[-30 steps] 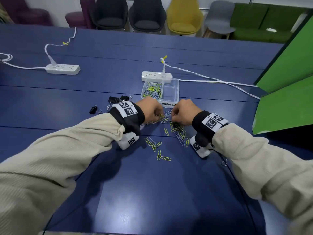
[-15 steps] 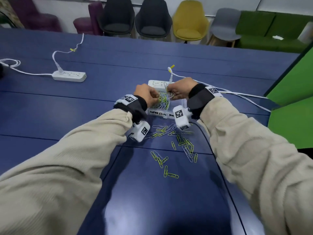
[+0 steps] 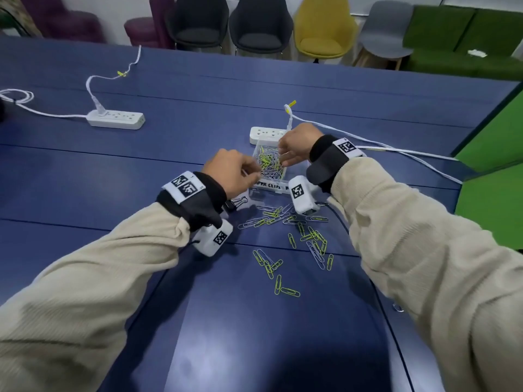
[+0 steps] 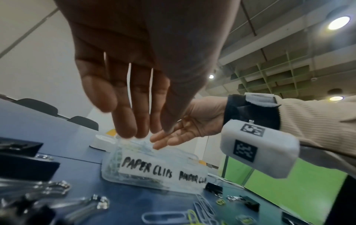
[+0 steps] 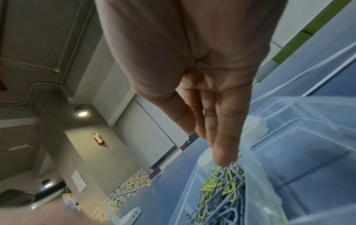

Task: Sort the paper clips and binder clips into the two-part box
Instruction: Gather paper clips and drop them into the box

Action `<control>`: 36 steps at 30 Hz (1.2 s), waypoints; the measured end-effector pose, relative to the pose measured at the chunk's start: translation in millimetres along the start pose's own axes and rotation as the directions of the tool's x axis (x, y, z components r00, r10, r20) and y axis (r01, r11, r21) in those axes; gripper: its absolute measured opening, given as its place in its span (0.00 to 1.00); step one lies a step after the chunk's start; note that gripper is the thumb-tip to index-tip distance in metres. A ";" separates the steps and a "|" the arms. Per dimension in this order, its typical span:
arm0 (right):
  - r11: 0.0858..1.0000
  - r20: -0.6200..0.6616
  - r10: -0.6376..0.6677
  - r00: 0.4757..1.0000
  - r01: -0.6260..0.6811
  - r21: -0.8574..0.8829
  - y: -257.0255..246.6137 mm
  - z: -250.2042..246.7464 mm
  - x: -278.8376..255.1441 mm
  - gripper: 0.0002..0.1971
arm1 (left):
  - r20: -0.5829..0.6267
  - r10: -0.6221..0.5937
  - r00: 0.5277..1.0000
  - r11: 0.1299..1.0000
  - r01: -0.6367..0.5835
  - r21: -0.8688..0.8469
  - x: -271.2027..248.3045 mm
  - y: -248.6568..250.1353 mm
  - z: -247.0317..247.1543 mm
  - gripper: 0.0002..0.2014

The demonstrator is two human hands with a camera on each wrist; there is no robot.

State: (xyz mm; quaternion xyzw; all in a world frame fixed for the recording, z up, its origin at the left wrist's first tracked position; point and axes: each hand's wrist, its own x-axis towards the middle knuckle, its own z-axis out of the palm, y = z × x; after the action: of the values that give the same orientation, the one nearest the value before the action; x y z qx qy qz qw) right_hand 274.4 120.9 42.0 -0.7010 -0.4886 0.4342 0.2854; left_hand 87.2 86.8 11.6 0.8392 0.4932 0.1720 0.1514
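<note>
Both hands, left [image 3: 232, 174] and right [image 3: 294, 145], grip released, hover over the box [image 3: 294, 176], its long axis left-right.

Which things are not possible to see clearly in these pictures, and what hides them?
- Right compartment of the two-part box: head view, the right hand and its wrist camera cover it.
- Second label on the box: left wrist view, the text runs off at the box corner.
- Binder clips: head view, the left hand and wrist hide most; their number is unclear.
- Left hand fingertips: left wrist view, blurred; whether a clip remains there is unclear.
</note>
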 end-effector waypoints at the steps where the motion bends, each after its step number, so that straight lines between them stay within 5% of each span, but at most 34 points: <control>1: 0.999 0.020 -0.038 0.999 0.037 0.032 2.0 -3.7 -5.1 0.05 | 0.053 0.030 0.998 0.999 -0.032 0.039 -7.6 1.6 -1.5 0.09; 5: 0.964 0.076 -0.177 0.981 0.157 0.213 16.8 -18.2 -44.7 0.10 | 0.285 0.173 0.943 0.973 -0.209 0.098 -33.9 7.1 11.1 0.16; 10: 0.945 0.133 -0.184 0.974 0.213 -0.247 54.8 -38.7 -90.7 0.11 | 0.488 0.197 0.850 0.911 -0.343 0.230 -44.5 19.9 35.2 0.24; 15: 0.674 0.139 -0.162 0.977 0.213 -0.708 71.1 -42.7 -120.0 0.20 | 0.537 0.301 0.788 0.868 -0.460 0.188 -54.6 31.7 41.4 0.20; 21: 0.470 0.237 -0.083 0.968 0.247 -0.847 84.5 -22.2 -123.5 0.22 | 0.438 0.252 0.863 0.905 -0.370 0.208 -53.3 51.7 39.9 0.20; 25: 0.530 0.286 -0.118 0.951 0.304 -0.792 92.7 -11.5 -131.4 0.20 | 0.424 0.208 0.881 0.934 -0.308 0.180 -30.6 61.4 39.6 0.27; 31: 0.695 0.188 -0.222 0.957 0.291 -0.658 102.1 -36.0 -141.8 0.34 | 0.510 0.300 0.806 0.881 -0.439 0.176 -21.3 61.6 47.6 0.26; 36: 0.592 0.298 -0.190 0.936 0.351 -0.726 117.4 -40.8 -144.2 0.38 | 0.537 0.308 0.786 0.887 -0.441 0.137 -46.1 43.8 34.7 0.25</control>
State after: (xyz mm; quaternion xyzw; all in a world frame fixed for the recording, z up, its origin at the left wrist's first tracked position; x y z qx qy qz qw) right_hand 340.9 -54.8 11.6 -0.6277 -0.7518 0.2003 -0.0251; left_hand 115.4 22.8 -7.3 0.9483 0.2768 -0.0896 0.1272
